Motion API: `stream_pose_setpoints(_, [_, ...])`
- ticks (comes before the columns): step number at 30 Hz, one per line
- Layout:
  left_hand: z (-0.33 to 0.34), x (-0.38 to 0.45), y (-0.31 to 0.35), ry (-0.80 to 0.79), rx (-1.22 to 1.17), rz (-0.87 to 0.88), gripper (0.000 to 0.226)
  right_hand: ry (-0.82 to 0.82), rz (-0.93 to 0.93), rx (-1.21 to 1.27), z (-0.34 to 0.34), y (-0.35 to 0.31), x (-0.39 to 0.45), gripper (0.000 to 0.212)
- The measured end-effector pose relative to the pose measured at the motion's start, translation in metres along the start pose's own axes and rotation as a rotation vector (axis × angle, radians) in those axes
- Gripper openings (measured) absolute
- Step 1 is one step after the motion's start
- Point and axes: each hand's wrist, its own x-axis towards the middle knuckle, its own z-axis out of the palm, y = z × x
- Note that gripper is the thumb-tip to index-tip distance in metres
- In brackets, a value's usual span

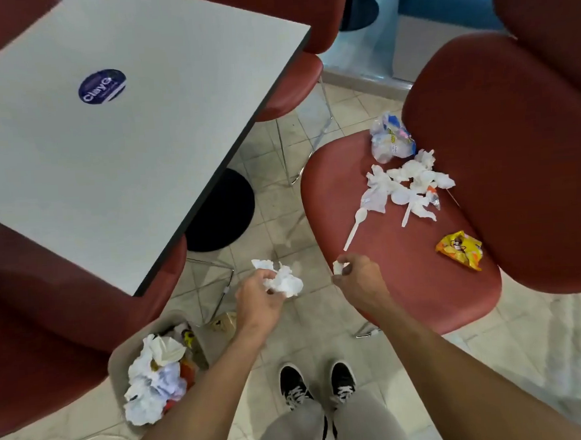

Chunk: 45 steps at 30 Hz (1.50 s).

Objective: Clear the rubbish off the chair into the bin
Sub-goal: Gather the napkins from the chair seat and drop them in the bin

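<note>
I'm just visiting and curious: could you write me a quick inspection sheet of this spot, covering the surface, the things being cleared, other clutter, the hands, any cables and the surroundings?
Surface: red chair seat, still partly littered.
Job's things: crumpled plastic bag, heap of white tissues, two white plastic spoons, yellow snack wrapper on the seat; bin on the floor at lower left, part full of paper.
Clutter: brown scrap on the floor by the bin.
Hands: left hand holds a crumpled tissue; right hand pinches a small paper wad.
Cables: nothing seen.
Surroundings: grey table with a round blue sticker, more red chairs, tiled floor.
</note>
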Motion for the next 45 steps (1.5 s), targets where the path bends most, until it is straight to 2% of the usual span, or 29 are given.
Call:
stream_pose_setpoints(4, [-0.010, -0.020, -0.011, 0.024, -0.032, 0.046, 0.017, -0.013, -0.015, -0.021, 0.000, -0.003, -0.020, 0.019])
stream_pose_setpoints(8, [-0.018, -0.044, -0.028, 0.083, -0.101, 0.013, 0.005, -0.066, -0.075, 0.020, 0.006, -0.005, -0.042, 0.012])
stream_pose_setpoints(15, [-0.046, -0.089, -0.077, 0.166, -0.176, -0.078, 0.010, -0.159, -0.174, -0.021, 0.029, -0.018, -0.085, 0.009])
stream_pose_setpoints(19, [-0.073, -0.102, -0.122, 0.193, -0.211, -0.211, 0.013, -0.225, -0.191, -0.053, 0.067, -0.034, -0.108, 0.009])
stream_pose_setpoints(22, [-0.097, -0.105, -0.157, 0.174, -0.219, -0.262, 0.007, -0.270, -0.171, -0.082, 0.102, -0.045, -0.122, 0.012])
stream_pose_setpoints(32, [-0.169, -0.078, -0.245, 0.174, -0.157, -0.285, 0.015, -0.292, -0.137, -0.173, 0.224, -0.067, -0.158, 0.008])
stream_pose_setpoints(35, [-0.177, -0.062, -0.261, 0.109, -0.133, -0.293, 0.019, -0.284, -0.145, -0.198, 0.250, -0.070, -0.163, 0.008])
stream_pose_setpoints(39, [-0.179, -0.052, -0.267, -0.113, -0.075, -0.337, 0.032, -0.307, -0.177, -0.268, 0.266, -0.073, -0.163, 0.022])
stream_pose_setpoints(45, [-0.175, -0.050, -0.267, -0.179, -0.004, -0.341, 0.037, -0.294, -0.174, -0.293, 0.258, -0.070, -0.160, 0.025])
